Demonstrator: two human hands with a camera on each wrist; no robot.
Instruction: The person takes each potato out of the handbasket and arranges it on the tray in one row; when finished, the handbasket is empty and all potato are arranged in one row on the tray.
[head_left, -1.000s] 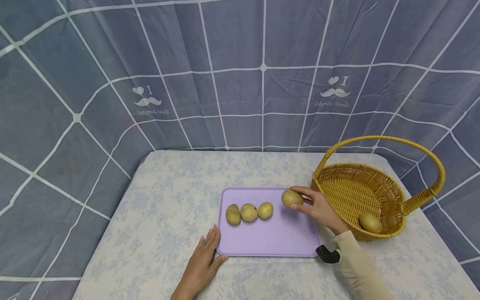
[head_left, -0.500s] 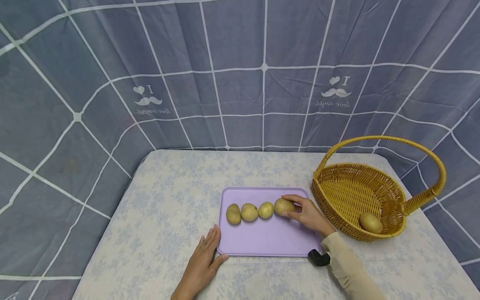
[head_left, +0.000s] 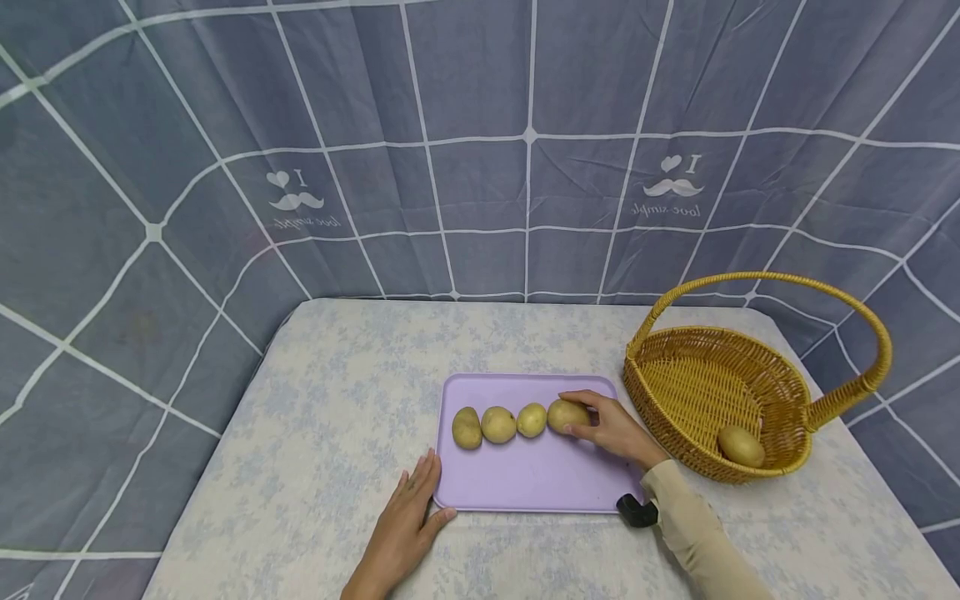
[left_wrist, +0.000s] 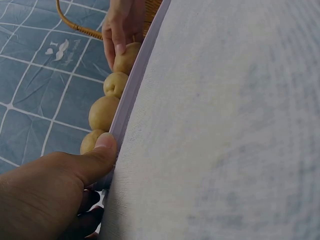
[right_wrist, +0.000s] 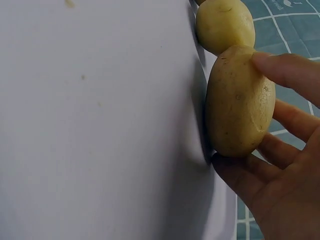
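Several potatoes stand in a row on a lilac tray [head_left: 525, 492]. My right hand [head_left: 611, 429] holds the rightmost potato [head_left: 566, 416] between thumb and fingers. That potato rests on the tray, and in the right wrist view it touches the smaller potato [right_wrist: 225, 25] beside it. To the left lie a round potato [head_left: 498, 425] and a darker, longer potato [head_left: 467, 428]. My left hand [head_left: 405, 521] rests at the tray's front left corner, fingers extended along the left edge. Its thumb [left_wrist: 106, 142] touches the tray's rim in the left wrist view.
A yellow wicker basket [head_left: 652, 408] with a tall arched handle [head_left: 765, 275] stands right of the tray, close to my right forearm. One potato [head_left: 741, 446] lies inside it. A floral cloth [head_left: 337, 375] covers the table, and a blue-grey checked curtain [head_left: 480, 192] hangs behind.
My right hand has lowered its potato and shifted left, setting it at the row's right end. Over the last half second it has barely moved. The left hand has stayed put.
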